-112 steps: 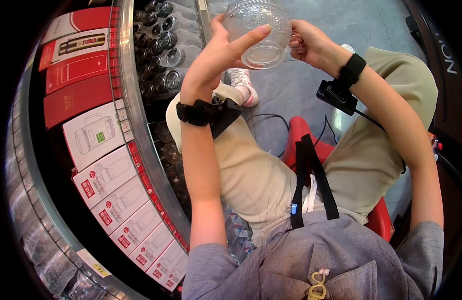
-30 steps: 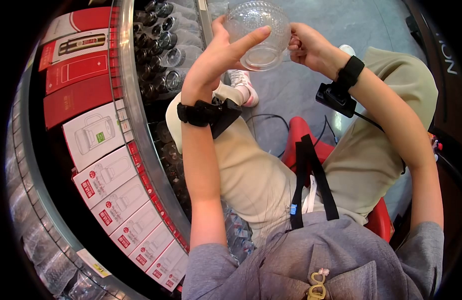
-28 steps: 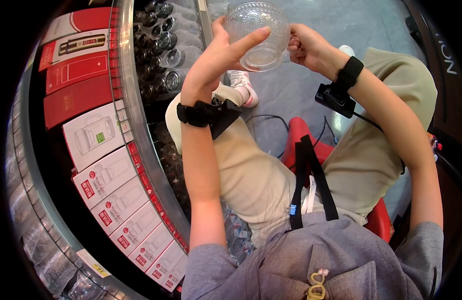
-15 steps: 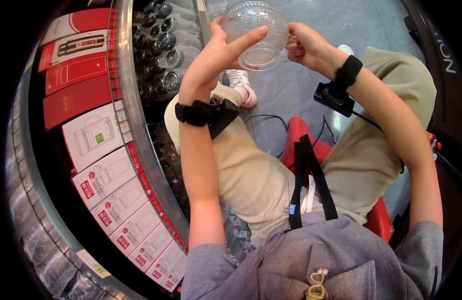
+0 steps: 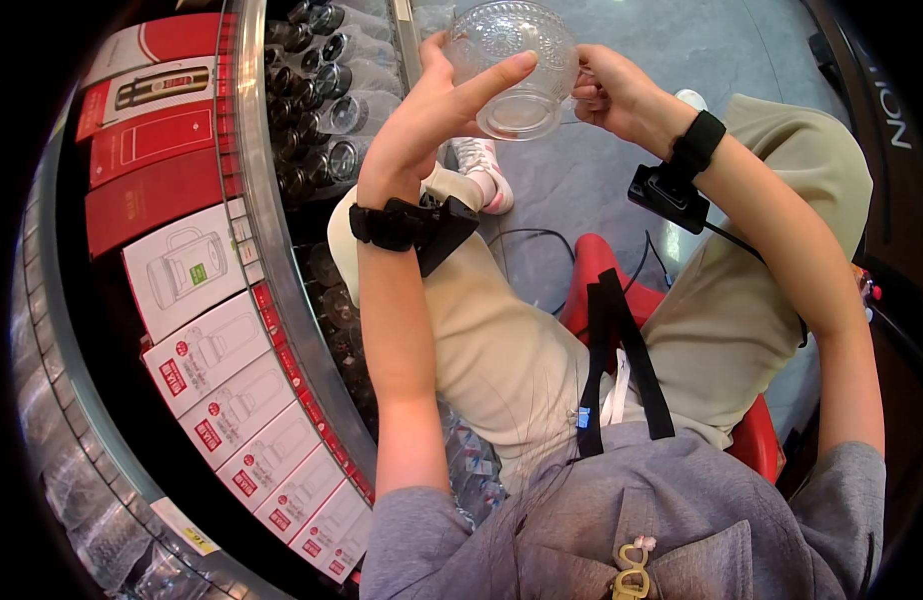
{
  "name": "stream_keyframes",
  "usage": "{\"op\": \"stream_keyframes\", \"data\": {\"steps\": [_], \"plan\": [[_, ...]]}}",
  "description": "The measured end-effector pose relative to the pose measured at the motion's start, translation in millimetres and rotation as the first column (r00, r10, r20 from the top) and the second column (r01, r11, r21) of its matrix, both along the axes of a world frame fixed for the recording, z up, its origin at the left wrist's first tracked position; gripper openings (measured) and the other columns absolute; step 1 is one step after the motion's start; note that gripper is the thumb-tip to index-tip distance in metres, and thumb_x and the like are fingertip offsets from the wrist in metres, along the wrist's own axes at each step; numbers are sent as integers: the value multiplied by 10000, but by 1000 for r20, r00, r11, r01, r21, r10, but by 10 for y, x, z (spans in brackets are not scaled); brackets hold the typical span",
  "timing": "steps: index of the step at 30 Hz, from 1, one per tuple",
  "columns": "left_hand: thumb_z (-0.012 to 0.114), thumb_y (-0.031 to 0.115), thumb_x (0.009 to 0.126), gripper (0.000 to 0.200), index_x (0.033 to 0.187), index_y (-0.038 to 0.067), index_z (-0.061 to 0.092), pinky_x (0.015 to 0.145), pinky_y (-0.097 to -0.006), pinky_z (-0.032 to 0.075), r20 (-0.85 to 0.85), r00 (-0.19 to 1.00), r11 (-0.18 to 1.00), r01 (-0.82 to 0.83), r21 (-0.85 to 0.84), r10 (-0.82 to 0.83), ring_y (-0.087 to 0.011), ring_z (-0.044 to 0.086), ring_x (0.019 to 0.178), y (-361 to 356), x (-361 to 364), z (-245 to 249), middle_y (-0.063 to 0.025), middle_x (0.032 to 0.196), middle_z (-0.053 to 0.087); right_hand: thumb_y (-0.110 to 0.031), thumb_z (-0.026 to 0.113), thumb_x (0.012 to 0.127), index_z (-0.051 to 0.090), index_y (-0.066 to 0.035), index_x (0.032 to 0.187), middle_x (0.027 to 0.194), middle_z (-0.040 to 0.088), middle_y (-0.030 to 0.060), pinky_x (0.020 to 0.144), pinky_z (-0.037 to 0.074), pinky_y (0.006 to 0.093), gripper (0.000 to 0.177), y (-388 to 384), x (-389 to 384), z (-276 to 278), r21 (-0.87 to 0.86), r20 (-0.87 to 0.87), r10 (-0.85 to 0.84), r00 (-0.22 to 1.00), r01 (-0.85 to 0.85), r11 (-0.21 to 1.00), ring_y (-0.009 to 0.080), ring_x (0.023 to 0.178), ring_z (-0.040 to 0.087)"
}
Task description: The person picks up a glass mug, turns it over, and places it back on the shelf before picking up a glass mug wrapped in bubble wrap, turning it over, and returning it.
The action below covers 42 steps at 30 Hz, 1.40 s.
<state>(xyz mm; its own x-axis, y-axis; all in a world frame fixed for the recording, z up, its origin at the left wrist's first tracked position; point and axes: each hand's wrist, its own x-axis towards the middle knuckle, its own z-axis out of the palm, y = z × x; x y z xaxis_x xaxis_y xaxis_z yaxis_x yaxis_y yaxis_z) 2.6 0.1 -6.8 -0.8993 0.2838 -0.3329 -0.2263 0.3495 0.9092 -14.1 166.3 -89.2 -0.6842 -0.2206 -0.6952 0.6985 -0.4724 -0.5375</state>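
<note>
On the far left I see red and white boxes [image 5: 187,350] along a shelf, then wrapped jars [image 5: 347,112] with dark ends. Further right, I have the left hand [image 5: 432,110] holding 1 clear glass bowl [image 5: 527,35], its thumb across the near side. The bowl is up between the 2 hands, beyond a red stool [image 5: 594,265]. The right hand [image 5: 612,95] is narrow, fingers curled at the bowl's right side; I cannot tell whether they grip it.

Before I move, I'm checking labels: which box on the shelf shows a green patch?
The white jug-picture box beside the dark-red box; no other box shows green.
</note>
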Motion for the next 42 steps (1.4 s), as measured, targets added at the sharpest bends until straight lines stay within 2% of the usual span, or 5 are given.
{"op": "stream_keyframes", "data": {"steps": [37,42], "plan": [[750,399,654,1072,1284,-120,54,650,-318,560,31,999,999,-26,34,25,-287,576,968,20,20,46,-287,1146,447,-179,419,860,357,-162,615,493,281,-93,403,210,175,253,4,-6,-27,2,12,17,1000,-17,1000,19,398,231],[748,406,654,1078,1284,-121,50,651,-317,559,1,1000,1000,2,-9,-2,-286,579,962,9,11,29,-287,1142,450,-179,423,857,356,-165,604,494,282,-94,402,205,172,262,-2,-4,-31,-2,27,1,1000,-1,1000,18,400,227]]}}
